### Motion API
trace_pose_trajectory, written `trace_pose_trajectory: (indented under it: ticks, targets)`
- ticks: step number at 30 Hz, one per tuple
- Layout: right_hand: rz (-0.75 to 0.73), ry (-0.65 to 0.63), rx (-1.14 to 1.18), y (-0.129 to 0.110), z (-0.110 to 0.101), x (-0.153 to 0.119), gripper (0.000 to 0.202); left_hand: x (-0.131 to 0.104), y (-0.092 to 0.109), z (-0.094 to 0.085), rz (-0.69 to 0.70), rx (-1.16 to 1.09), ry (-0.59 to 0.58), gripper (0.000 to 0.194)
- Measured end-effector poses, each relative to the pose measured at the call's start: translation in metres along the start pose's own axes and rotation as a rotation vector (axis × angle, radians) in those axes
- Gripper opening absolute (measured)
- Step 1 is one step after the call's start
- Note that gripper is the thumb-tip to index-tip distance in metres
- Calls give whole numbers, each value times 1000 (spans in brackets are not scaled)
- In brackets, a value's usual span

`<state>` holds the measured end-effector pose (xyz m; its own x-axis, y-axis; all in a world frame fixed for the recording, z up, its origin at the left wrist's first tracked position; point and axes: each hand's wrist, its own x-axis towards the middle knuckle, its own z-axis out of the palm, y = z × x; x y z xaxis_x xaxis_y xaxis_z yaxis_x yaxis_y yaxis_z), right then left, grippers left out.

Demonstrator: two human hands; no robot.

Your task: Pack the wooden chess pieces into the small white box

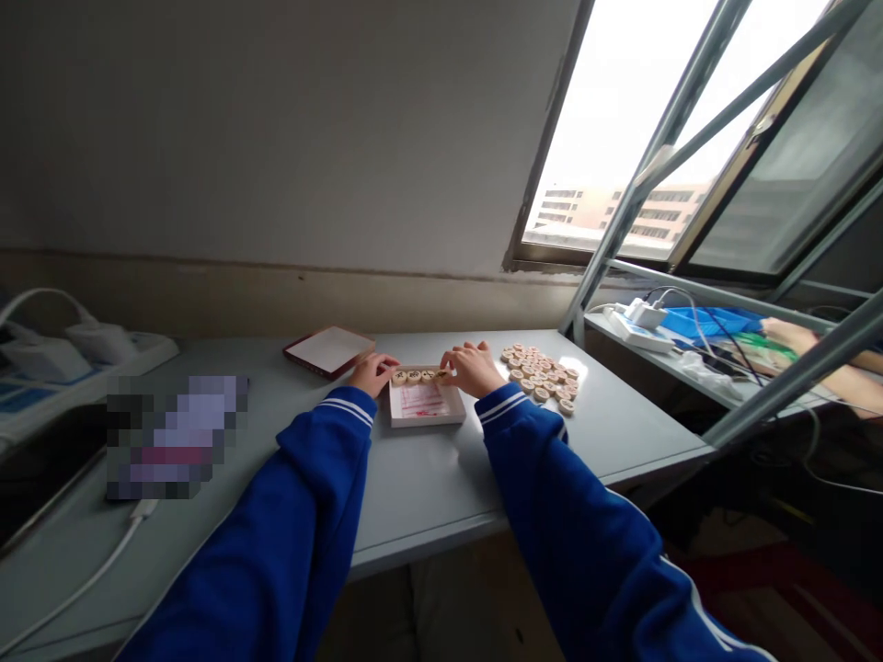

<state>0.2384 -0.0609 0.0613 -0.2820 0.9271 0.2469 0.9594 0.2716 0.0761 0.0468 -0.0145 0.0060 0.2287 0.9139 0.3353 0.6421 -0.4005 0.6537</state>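
Nearest the lens, two blue sleeves [303, 515] with white cuff stripes, reaching away over a wide grey table [428, 487]. Beyond the table on the right, a metal shelf frame [773, 386] under an open window [621, 138], carrying a white charger block [645, 314], cables and blue packets [710, 322]. On that shelf at the far right, another person's forearm [828, 354], lying flat, well apart from the blue sleeves.

On the table's left part, a blurred-out patch beside a white cable [83, 588], and past it a white power strip [103, 345]. Farther back, a dark red box lid [329, 351], lying flat with its pale inside upward, just beside the left hand.

Between the two hands, a shallow white box tray [424, 403] with a pink printed sheet in its bottom. Along the tray's far edge, a row of round wooden chess pieces [419, 376], four or so, side by side with faces up; rest of the tray bare down to the sheet.

Left hand [371, 372] curled loosely at the row's left end, fingertips touching the end piece. Right hand [473, 368] palm down, fingers bent, touching the row's right end. Firm pinch or mere touch, impossible to tell for either hand.

Right of the tray, just beside the right hand, a loose heap of wooden pieces [542, 375] spread flat on the tabletop, outside any container.
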Motion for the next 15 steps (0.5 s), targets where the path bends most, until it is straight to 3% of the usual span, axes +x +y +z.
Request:
trace_pose_trajectory:
  ticks: [3,6,8,11,13,15]
  targets:
    - [13,27,1,-6,5,-1,15,-8,12,-3,-28,149,64,17]
    - [15,77,34,-4,11,-4,15,-23,32,-23,-67,428,315,15]
    - [-11,137,72,0,15,-5,19,-40,43,-50,-84,517,517,16]
    - [-60,193,143,14,21,-9,26,-83,48,-105,-206,595,802,17]
    - [-48,229,179,30,26,-14,32,-119,36,-143,-330,711,868,18]
    - [-28,266,187,48,32,-19,37,-154,12,-173,-491,812,830,23]
